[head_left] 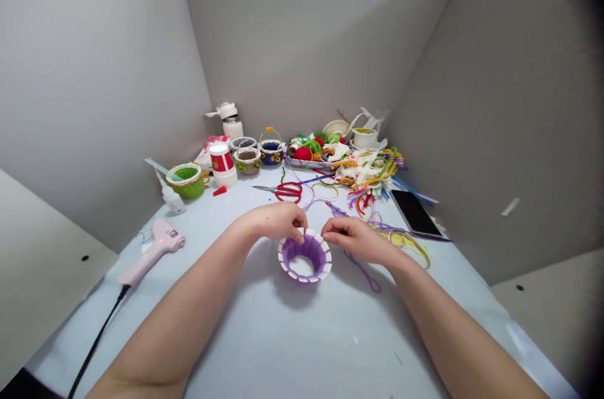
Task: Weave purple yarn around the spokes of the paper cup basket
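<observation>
Near the middle of the pale tabletop (292, 336), a small round cup of white paper slats woven with purple cord (305, 255) stands upright, its mouth open to the camera. The left hand (276, 221) is on the cup's far left side and pinches the rim, fingertips closed on the slats. The right hand (352, 236) sits just beside the rim on the opposite side, fingers curled shut on a loose purple cord (363, 267), and that cord trails away under the wrist across the tabletop.

Beyond the hands lie red-handled scissors (287, 191). Off to the left rests a pink hot-glue gun (155, 248) with a black cable. On the right lies a black smartphone (415, 213), and behind it sprawls a heap of colourful pipe cleaners (372, 172). At the back left stand a red and white paper cup (223, 163) and a green trimmed cup (186, 180).
</observation>
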A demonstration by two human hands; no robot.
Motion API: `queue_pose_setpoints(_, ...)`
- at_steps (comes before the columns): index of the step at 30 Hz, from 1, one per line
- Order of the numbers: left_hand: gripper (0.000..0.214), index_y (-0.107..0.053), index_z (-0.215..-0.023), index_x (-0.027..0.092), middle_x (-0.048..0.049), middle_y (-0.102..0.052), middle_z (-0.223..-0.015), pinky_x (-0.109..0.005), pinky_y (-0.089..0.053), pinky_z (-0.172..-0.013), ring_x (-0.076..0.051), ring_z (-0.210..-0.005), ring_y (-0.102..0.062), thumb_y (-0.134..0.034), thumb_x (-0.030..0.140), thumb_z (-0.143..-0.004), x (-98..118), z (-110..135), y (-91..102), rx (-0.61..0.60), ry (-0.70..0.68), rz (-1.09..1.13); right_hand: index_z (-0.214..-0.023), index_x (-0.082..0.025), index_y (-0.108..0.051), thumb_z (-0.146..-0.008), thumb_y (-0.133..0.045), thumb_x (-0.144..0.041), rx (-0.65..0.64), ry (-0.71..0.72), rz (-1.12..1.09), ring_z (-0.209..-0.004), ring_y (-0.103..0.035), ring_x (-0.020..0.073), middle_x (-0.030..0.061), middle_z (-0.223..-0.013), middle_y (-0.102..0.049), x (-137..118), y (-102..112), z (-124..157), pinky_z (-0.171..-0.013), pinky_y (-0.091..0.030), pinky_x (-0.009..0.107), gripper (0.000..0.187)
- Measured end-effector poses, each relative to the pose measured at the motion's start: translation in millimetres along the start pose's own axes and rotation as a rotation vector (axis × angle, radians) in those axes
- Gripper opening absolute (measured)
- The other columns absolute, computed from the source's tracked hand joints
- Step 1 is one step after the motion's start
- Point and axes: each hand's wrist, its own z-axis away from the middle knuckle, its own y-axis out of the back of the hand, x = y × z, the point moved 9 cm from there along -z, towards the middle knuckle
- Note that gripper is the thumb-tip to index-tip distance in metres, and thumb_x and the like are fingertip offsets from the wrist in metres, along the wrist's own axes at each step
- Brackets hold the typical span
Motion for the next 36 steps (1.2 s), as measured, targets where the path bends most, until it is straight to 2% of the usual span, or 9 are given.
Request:
queue_pose_setpoints(4,0.026,-0.068,-0.092,0.017,-0.0005,-0.065,-0.079,-0.020,-0.034,-0.053,-0.012,-0.068,-0.054,-0.065,0.026,-0.068,3.1,1.0,-0.7,-0.008,-0.019,-0.023,-0.084,-0.017,-0.066,-0.085,-0.051,-0.026,-0.083,-0.011,0.046,-0.057,-0.043,0.0100,-0.0031,-0.062,-0.052,-0.3,-5.8,3.8,-0.054,-0.033,0.021,0.018)
queue_pose_setpoints(8,0.035,-0.068,-0.100,0.018,-0.0008,-0.064,-0.081,-0.020,-0.036,-0.056,-0.012,-0.069,-0.054,-0.067,0.032,-0.068,7.7,0.7,-1.7,-0.015,-0.041,-0.030,-0.084,-0.017,-0.068,-0.085,-0.051,-0.028,-0.081,0.001,0.053,-0.053,-0.038,0.0093,-0.0039,-0.058,-0.049,-3.5,-7.4,5.6,-0.049,-0.029,0.020,0.020)
queue_pose_setpoints(11,0.041,-0.068,-0.104,0.017,-0.0032,-0.066,-0.090,-0.020,-0.040,-0.062,-0.014,-0.078,-0.058,-0.068,0.039,-0.069,10.1,-3.2,-3.3,0.010,-0.071,0.080,-0.083,-0.017,-0.069,-0.086,-0.051,-0.032,-0.068,0.003,0.065,-0.052,-0.037,0.0088,-0.0039,-0.058,-0.048,-3.8,-9.3,4.2,-0.049,-0.028,0.020,0.024)
queue_pose_setpoints(17,0.030,-0.070,-0.096,0.014,-0.0028,-0.067,-0.081,-0.021,-0.040,-0.059,-0.014,-0.072,-0.057,-0.066,0.029,-0.069,6.2,-11.1,-9.0,0.043,-0.083,0.174,-0.080,-0.017,-0.068,-0.085,-0.052,-0.030,-0.014,-0.009,0.112,-0.055,-0.038,0.0091,-0.0033,-0.060,-0.050,0.0,-1.4,1.9,-0.051,-0.029,0.020,0.021)
queue_pose_setpoints(20,0.029,-0.070,-0.095,0.014,-0.0023,-0.066,-0.080,-0.020,-0.040,-0.059,-0.013,-0.071,-0.056,-0.065,0.027,-0.070,7.9,-9.9,-10.0,0.028,-0.101,0.176,-0.082,-0.017,-0.068,-0.085,-0.054,-0.032,0.019,-0.028,0.116,-0.053,-0.034,0.0090,-0.0045,-0.056,-0.044,0.9,5.8,3.2,-0.049,-0.026,0.020,0.021)
queue_pose_setpoints(25,0.028,-0.071,-0.092,0.015,-0.0024,-0.068,-0.081,-0.021,-0.041,-0.060,-0.014,-0.072,-0.057,-0.062,0.033,-0.073,9.9,-8.5,-12.6,0.012,-0.105,0.212,-0.084,-0.018,-0.068,-0.086,-0.053,-0.035,-0.019,-0.035,0.138,-0.053,-0.034,0.0092,-0.0044,-0.056,-0.042,-3.0,4.2,6.2,-0.049,-0.026,0.021,0.023)
queue_pose_setpoints(30,0.023,-0.070,-0.083,0.015,-0.0012,-0.067,-0.077,-0.019,-0.042,-0.059,-0.012,-0.069,-0.056,-0.060,0.033,-0.072,3.8,-9.9,-10.6,0.057,-0.033,0.227,-0.086,-0.017,-0.068,-0.086,-0.053,-0.034,-0.059,-0.061,0.138,-0.054,-0.035,0.0094,-0.0041,-0.057,-0.043,-5.8,5.5,10.0,-0.049,-0.026,0.022,0.022)
queue_pose_setpoints(36,0.021,-0.067,-0.081,0.017,0.0002,-0.065,-0.074,-0.018,-0.041,-0.056,-0.011,-0.066,-0.055,-0.058,0.032,-0.071,1.4,-8.3,-10.0,0.054,0.016,0.216,-0.082,-0.015,-0.063,-0.087,-0.054,-0.037,0.053,-0.044,0.103,-0.058,-0.039,0.0097,-0.0019,-0.063,-0.049,-17.7,16.7,15.8,-0.051,-0.031,0.022,0.024)
